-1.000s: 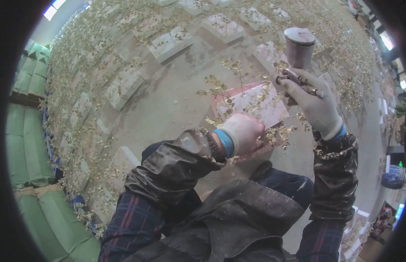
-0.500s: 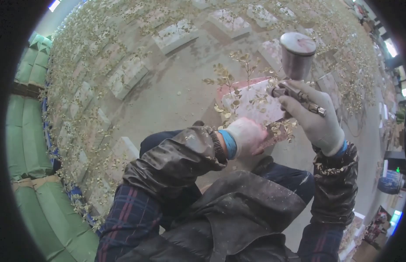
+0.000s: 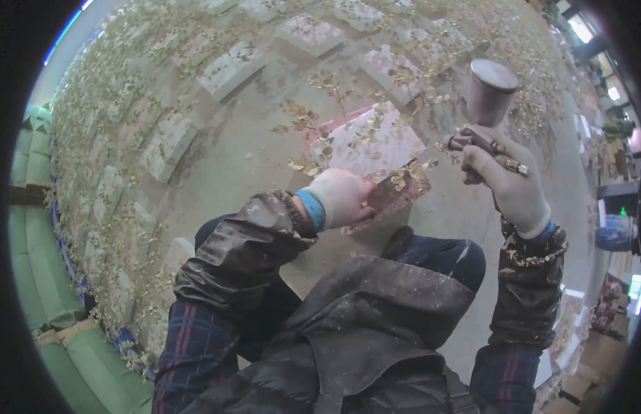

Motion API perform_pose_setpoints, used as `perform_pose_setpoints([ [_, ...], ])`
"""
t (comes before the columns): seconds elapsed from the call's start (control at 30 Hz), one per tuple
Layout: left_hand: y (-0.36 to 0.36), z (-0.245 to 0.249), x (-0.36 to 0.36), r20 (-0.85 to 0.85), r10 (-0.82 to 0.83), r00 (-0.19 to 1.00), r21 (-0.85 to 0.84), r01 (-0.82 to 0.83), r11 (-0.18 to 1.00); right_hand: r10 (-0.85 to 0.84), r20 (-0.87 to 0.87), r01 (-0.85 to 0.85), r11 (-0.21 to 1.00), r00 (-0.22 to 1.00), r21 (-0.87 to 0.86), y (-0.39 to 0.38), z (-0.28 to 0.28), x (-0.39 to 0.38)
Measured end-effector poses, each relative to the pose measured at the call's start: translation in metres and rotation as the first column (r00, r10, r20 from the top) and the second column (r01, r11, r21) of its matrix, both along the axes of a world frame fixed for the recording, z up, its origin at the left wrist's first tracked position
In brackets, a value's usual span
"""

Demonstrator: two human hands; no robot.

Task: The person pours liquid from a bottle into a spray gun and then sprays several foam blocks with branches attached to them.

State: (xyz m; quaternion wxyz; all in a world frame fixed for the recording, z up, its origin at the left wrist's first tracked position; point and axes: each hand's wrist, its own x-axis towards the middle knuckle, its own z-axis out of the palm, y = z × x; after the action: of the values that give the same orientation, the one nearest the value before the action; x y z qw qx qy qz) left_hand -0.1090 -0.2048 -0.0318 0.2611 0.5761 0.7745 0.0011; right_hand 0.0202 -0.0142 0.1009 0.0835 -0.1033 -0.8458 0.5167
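Note:
My left hand (image 3: 341, 196), in a white glove, is closed on the near edge of a pale foam-like block (image 3: 386, 141) with pinkish stains. The block is tilted, and its reddish-brown near side (image 3: 396, 200) shows. Small leafy stems (image 3: 313, 121) in a gold-beige colour stand up from it. My right hand (image 3: 510, 176), also gloved, is wrapped round a spray gun (image 3: 482, 141) with a metal cup (image 3: 489, 90) on top. The gun's nozzle points left toward the leaves, a short way off the block's right side. My fingers partly hide the trigger.
Rows of similar pale blocks (image 3: 231, 69) with leafy stems cover the floor ahead and to the left. Green wrapped bundles (image 3: 41, 255) line the far left. At the right stands a blue drum-like object (image 3: 613, 233), with cardboard boxes (image 3: 603, 352) below it.
My left hand and the block have shifted left in view, and more of the block's near side shows. The spray gun is now farther from the block. The whole view has shifted too.

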Motion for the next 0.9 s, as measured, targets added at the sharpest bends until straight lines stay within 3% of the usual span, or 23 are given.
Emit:
perform_pose_setpoints([
  [0.07, 0.002, -0.009, 0.0, 0.001, 0.011, 1.0, 0.035, -0.011, 0.999, -0.121, -0.027, 0.123, 0.99, 0.992, 0.065, 0.009, -0.013, 0.016],
  [0.17, 0.004, -0.012, 0.0, -0.051, -0.008, 0.999, 0.044, 0.011, 0.999, -0.164, -0.054, 0.17, 0.976, 0.985, 0.136, 0.011, -0.016, 0.02],
  [0.27, 0.008, -0.011, 0.0, -0.036, 0.016, 0.999, 0.015, -0.015, 1.0, 0.03, -0.117, -0.012, 0.987, 0.993, 0.158, 0.014, -0.02, 0.025],
  [0.37, 0.008, -0.012, -0.003, -0.048, 0.054, 0.997, 0.027, -0.053, 0.998, -0.027, 0.051, 0.02, 0.991, 0.998, 0.132, 0.013, -0.013, 0.028],
  [0.47, 0.005, -0.019, -0.01, -0.031, 0.146, 0.989, 0.058, -0.144, 0.988, 0.069, -0.118, -0.048, 0.984, 0.991, 0.173, 0.016, -0.022, 0.025],
  [0.6, 0.003, -0.024, -0.011, -0.046, 0.22, 0.974, 0.091, -0.215, 0.972, 0.076, -0.115, -0.062, 0.99, 0.99, 0.124, 0.014, -0.023, 0.028],
  [0.67, -0.002, -0.026, -0.009, -0.042, 0.267, 0.963, 0.17, -0.257, 0.952, 0.05, -0.037, -0.046, 0.992, 0.998, 0.116, 0.016, -0.022, 0.034],
  [0.77, -0.016, -0.046, 0.002, -0.034, 0.352, 0.936, 0.332, -0.321, 0.887, 0.076, -0.104, -0.063, 0.99, 0.992, 0.123, 0.016, -0.011, 0.063],
  [0.9, -0.022, -0.031, 0.036, -0.046, 0.452, 0.891, 0.215, -0.433, 0.875, 0.123, -0.073, -0.116, 0.988, 0.99, 0.099, 0.018, -0.012, 0.109],
])
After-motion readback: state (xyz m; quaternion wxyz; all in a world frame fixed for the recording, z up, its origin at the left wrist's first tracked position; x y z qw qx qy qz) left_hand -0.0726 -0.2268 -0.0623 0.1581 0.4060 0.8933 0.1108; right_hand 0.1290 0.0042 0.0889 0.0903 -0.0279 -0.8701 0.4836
